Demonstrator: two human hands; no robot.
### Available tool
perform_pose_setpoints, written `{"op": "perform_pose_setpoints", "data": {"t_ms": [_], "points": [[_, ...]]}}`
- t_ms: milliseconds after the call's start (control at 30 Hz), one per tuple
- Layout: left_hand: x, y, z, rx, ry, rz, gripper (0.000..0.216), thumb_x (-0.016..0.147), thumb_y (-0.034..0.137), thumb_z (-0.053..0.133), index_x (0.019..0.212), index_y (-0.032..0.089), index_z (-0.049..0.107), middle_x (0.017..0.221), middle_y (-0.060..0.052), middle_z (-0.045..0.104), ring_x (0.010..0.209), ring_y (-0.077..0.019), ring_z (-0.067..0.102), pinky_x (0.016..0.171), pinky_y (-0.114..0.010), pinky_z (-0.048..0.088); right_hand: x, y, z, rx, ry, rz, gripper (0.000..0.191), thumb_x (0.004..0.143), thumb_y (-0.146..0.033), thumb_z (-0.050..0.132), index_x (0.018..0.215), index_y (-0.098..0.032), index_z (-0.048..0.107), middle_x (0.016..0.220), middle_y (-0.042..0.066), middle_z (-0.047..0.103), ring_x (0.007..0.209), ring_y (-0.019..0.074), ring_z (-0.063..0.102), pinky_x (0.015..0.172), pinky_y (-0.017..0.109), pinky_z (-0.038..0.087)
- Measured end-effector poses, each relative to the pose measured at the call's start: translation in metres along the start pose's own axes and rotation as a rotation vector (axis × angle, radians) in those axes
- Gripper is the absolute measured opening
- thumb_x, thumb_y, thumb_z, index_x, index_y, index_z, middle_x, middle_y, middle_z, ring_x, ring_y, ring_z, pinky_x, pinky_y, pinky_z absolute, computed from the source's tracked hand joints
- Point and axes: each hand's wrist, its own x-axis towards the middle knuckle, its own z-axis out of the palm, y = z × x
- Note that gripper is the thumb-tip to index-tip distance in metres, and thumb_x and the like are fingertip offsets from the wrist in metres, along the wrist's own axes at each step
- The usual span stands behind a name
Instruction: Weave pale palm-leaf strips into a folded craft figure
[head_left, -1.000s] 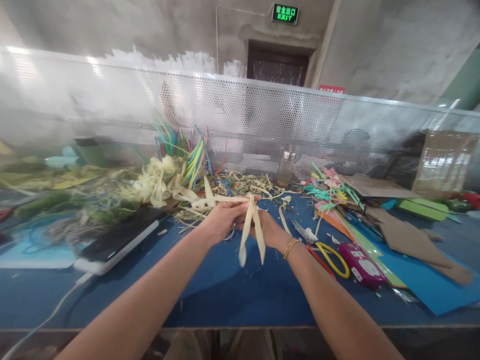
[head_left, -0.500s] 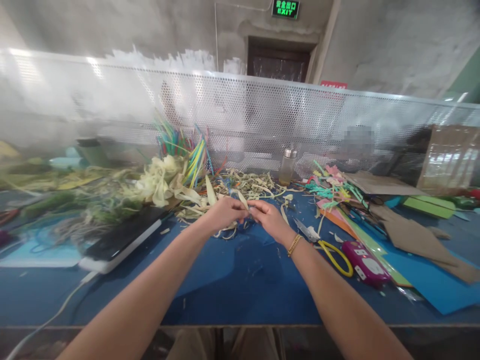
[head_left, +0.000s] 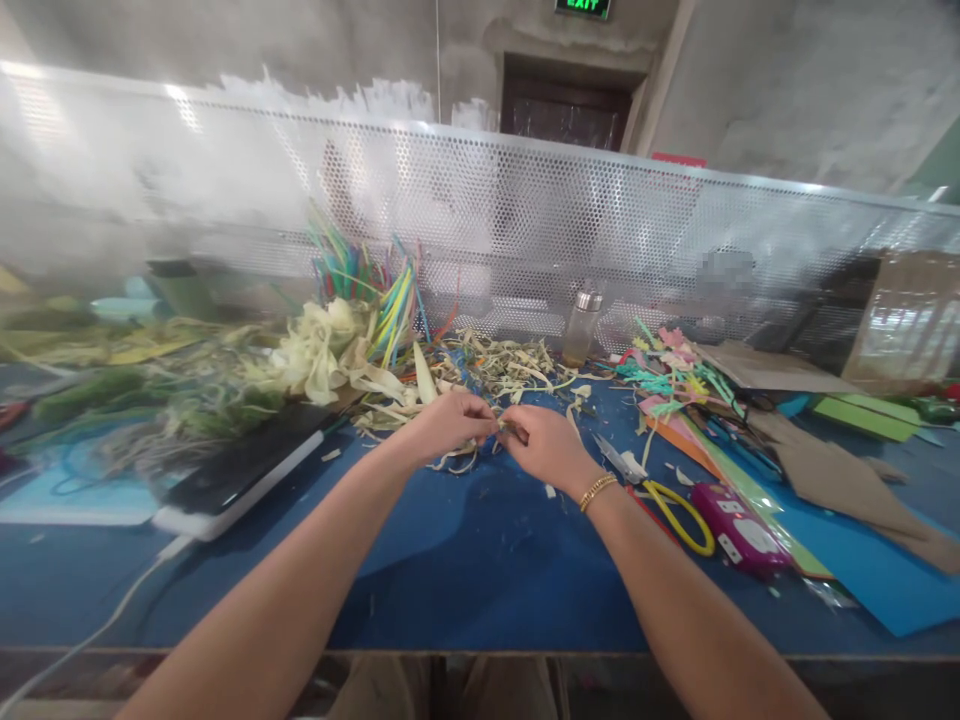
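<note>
Above the blue tabletop (head_left: 480,560), the fingertips of both hands nearly meet. My left hand (head_left: 452,422) is closed in a pinch, and my right hand (head_left: 546,442) is curled with thumb and fingers pressed together. Between them is a small bit of pale corn husk (head_left: 500,425), mostly hidden by the fingers. Just beyond lie loose dried husk scraps (head_left: 514,362), with one pointed pale husk (head_left: 424,375) sticking up. A larger bunch of cream husks (head_left: 322,345) sits to the left. Scissors (head_left: 619,460) with yellow and red handles lie beside my right wrist.
A black-and-white device (head_left: 240,475) with a white cable is at left. Behind stand colourful stems (head_left: 401,310), a glass bottle (head_left: 581,330) and a perforated metal screen (head_left: 480,220). A purple gadget (head_left: 739,530), coloured sheets (head_left: 862,560) and cardboard (head_left: 855,480) lie at right.
My right hand has curled inward, its fingers more folded. The pale husk strip that stuck up between my hands is now mostly out of sight. The view has tilted slightly down.
</note>
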Motion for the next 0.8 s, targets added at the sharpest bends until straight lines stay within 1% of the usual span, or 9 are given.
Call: {"op": "perform_pose_setpoints", "data": {"t_ms": [33,100,267,433,533,600,700,733,800], "points": [[-0.001,0.001,-0.001,-0.002,0.001,-0.002,0.017,0.070,0.032,0.061,0.064,0.017,0.066,0.053,0.001,0.057,0.051,-0.0114,0.047,0.051,-0.022,0.033,0.000,0.001,0.000,-0.009,-0.001,-0.005,0.017,0.088,-0.031,0.052,0.081,-0.019,0.061,0.072,0.001,0.057,0.065,0.0134,0.049,0.059,0.026,0.029],[-0.003,0.003,-0.003,-0.010,0.004,0.000,0.017,0.070,0.032,0.061,0.064,0.017,0.066,0.053,0.001,0.056,0.051,-0.0114,0.046,0.051,-0.022,0.034,0.000,0.002,0.000,-0.011,-0.007,-0.020,0.023,0.091,-0.032,0.049,0.074,-0.019,0.058,0.073,0.001,0.058,0.069,0.0135,0.050,0.060,0.025,0.029],[-0.002,-0.001,-0.003,-0.053,0.025,-0.020,0.015,0.068,0.031,0.064,0.066,0.017,0.068,0.055,0.001,0.059,0.054,-0.0121,0.049,0.053,-0.022,0.035,0.000,-0.001,-0.004,-0.043,-0.034,-0.027,0.020,0.093,-0.030,0.047,0.083,-0.021,0.060,0.081,0.003,0.061,0.079,0.0152,0.054,0.065,0.025,0.030],[-0.002,-0.008,-0.001,-0.092,-0.009,-0.021,0.019,0.071,0.034,0.063,0.066,0.017,0.069,0.061,-0.002,0.065,0.055,-0.0125,0.053,0.054,-0.022,0.036,0.001,-0.002,-0.003,-0.085,-0.026,-0.019,0.021,0.093,-0.029,0.046,0.081,-0.020,0.060,0.079,0.002,0.060,0.077,0.0151,0.054,0.065,0.026,0.030],[-0.001,-0.008,0.000,-0.133,-0.041,-0.059,0.018,0.070,0.030,0.066,0.059,0.017,0.068,0.056,-0.002,0.064,0.053,-0.0114,0.052,0.052,-0.021,0.036,0.001,-0.002,-0.002,-0.051,-0.020,-0.028,0.019,0.092,-0.027,0.046,0.081,-0.020,0.060,0.079,0.003,0.060,0.077,0.0154,0.053,0.065,0.026,0.031],[0.000,-0.008,0.000,-0.245,-0.004,-0.121,0.016,0.069,0.025,0.069,0.057,0.015,0.066,0.053,-0.001,0.061,0.048,-0.0091,0.049,0.047,-0.019,0.034,0.000,0.001,-0.002,0.036,-0.007,-0.005,0.012,0.088,-0.027,0.051,0.090,-0.021,0.060,0.075,0.001,0.057,0.071,0.0148,0.051,0.064,0.026,0.032],[0.003,-0.006,0.000,-0.616,0.184,-0.263,0.012,0.073,0.017,0.066,0.062,0.013,0.063,0.054,0.000,0.060,0.044,-0.0052,0.047,0.038,-0.014,0.027,0.000,0.009,-0.003,0.346,0.005,0.099,0.032,0.083,-0.025,0.052,0.115,-0.021,0.051,0.069,-0.003,0.051,0.062,0.0129,0.047,0.059,0.025,0.034],[0.004,-0.005,0.000,-0.766,0.249,-0.311,0.010,0.075,0.016,0.064,0.066,0.013,0.062,0.056,0.000,0.060,0.043,-0.0044,0.048,0.036,-0.013,0.027,0.001,0.012,-0.003,0.466,0.007,0.139,0.036,0.082,-0.023,0.048,0.118,-0.020,0.048,0.070,-0.003,0.050,0.059,0.0122,0.046,0.058,0.025,0.035],[0.006,-0.003,0.000,-1.025,0.338,-0.391,0.009,0.080,0.012,0.058,0.071,0.012,0.060,0.060,0.000,0.060,0.044,-0.0035,0.051,0.035,-0.010,0.030,0.001,0.017,-0.003,0.636,0.017,0.195,0.034,0.082,-0.019,0.039,0.115,-0.019,0.047,0.072,-0.003,0.050,0.057,0.0112,0.044,0.055,0.024,0.035]]}}
